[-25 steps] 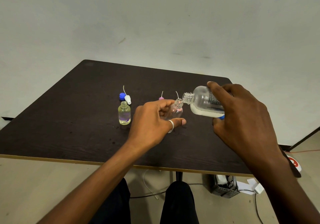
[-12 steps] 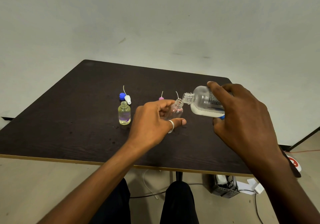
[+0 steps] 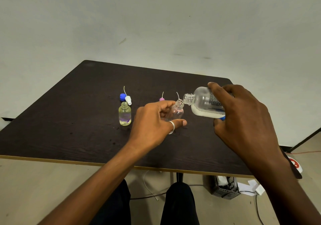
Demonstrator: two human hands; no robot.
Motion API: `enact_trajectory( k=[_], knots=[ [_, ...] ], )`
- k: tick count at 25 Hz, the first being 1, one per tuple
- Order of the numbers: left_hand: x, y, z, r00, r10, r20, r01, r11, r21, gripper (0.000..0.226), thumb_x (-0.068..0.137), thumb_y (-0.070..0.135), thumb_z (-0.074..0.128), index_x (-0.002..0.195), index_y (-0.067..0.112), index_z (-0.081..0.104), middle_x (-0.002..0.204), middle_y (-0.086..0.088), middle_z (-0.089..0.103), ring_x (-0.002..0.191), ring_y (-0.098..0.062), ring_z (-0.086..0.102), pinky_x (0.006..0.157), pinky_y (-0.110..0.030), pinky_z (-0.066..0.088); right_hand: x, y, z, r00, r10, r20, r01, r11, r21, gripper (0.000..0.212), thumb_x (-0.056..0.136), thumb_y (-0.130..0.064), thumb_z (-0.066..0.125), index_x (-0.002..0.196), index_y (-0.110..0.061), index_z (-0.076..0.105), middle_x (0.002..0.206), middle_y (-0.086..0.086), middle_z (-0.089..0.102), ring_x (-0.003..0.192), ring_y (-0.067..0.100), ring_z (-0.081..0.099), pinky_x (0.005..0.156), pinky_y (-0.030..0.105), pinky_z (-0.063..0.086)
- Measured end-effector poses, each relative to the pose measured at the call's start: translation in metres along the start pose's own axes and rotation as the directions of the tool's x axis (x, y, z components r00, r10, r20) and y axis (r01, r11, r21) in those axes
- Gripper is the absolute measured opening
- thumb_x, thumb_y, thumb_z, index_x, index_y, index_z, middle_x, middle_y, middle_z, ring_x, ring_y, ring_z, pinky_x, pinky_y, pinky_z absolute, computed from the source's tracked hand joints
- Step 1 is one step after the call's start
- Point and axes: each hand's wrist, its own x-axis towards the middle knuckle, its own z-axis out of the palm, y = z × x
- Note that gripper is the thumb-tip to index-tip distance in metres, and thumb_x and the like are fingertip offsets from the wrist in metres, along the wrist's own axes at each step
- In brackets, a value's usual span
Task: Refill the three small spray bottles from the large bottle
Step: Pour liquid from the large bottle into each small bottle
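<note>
My right hand (image 3: 243,113) grips the large clear bottle (image 3: 203,104), tipped on its side with its open neck touching the mouth of a small clear bottle (image 3: 177,111). My left hand (image 3: 152,122) holds that small bottle tilted just above the dark table (image 3: 69,124). White liquid lies low in the large bottle. A second small bottle (image 3: 124,114) with yellowish liquid stands uncapped to the left. Behind it lie a white spray head (image 3: 128,99) and a blue cap (image 3: 122,96). A pink spray head (image 3: 161,99) lies behind my left hand. The third small bottle is hidden.
The table's near edge runs just in front of my knees. On the floor to the right are a black basket (image 3: 224,188), papers and cables. A plain wall stands behind the table.
</note>
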Motion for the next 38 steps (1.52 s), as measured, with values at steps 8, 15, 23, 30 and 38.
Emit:
enact_trajectory(
  k=[8,15,23,30,38],
  knots=[
    [0.0002,-0.0008,0.0008,1.0,0.001,0.012,-0.001,1.0,0.0,0.052,0.068,0.039,0.087,0.117,0.031,0.07,0.094,0.02,0.071,0.087,0.012,0.065,0.077,-0.01,0.053,0.0002,0.0008,0.0007,1.0,-0.002,0.003,0.002,1.0,-0.01,0.084,0.068,-0.007,0.076,0.142,-0.026,0.042,0.124,0.009,0.057,0.111,0.032,0.055,0.073,0.041,0.054],
    [-0.0005,-0.0009,0.0009,1.0,0.004,0.003,-0.004,1.0,0.002,0.052,0.067,0.04,0.087,0.116,0.031,0.071,0.095,0.018,0.073,0.087,0.01,0.066,0.08,-0.016,0.056,-0.0002,0.0006,0.0005,1.0,0.001,-0.001,-0.001,1.0,-0.008,0.084,0.067,-0.007,0.076,0.142,-0.026,0.043,0.125,0.01,0.057,0.113,0.033,0.055,0.075,0.043,0.055],
    [-0.0002,-0.0017,0.0012,1.0,-0.005,0.006,0.005,1.0,0.002,0.054,0.067,0.039,0.087,0.117,0.031,0.07,0.095,0.018,0.073,0.087,0.01,0.065,0.081,-0.019,0.057,0.0001,-0.0003,-0.0002,1.0,0.002,-0.014,-0.002,1.0,-0.017,0.083,0.067,-0.006,0.073,0.142,-0.027,0.043,0.125,0.008,0.057,0.113,0.032,0.054,0.074,0.039,0.052],
    [0.0001,-0.0032,0.0021,1.0,-0.014,0.012,0.014,1.0,-0.009,0.055,0.067,0.04,0.087,0.118,0.03,0.07,0.097,0.017,0.074,0.087,0.008,0.067,0.082,-0.024,0.058,0.0005,-0.0003,0.0001,1.0,0.0,-0.013,0.0,1.0,-0.008,0.084,0.066,-0.006,0.076,0.142,-0.024,0.046,0.125,0.01,0.059,0.113,0.034,0.055,0.078,0.042,0.053],
    [-0.0003,-0.0036,0.0025,1.0,-0.011,-0.001,0.011,1.0,0.001,0.053,0.067,0.04,0.087,0.117,0.031,0.071,0.096,0.016,0.075,0.086,0.008,0.067,0.082,-0.027,0.059,0.0002,-0.0001,0.0005,1.0,-0.002,-0.018,0.002,1.0,-0.017,0.083,0.067,-0.007,0.074,0.142,-0.025,0.045,0.125,0.009,0.058,0.114,0.033,0.054,0.078,0.04,0.052]
  ],
)
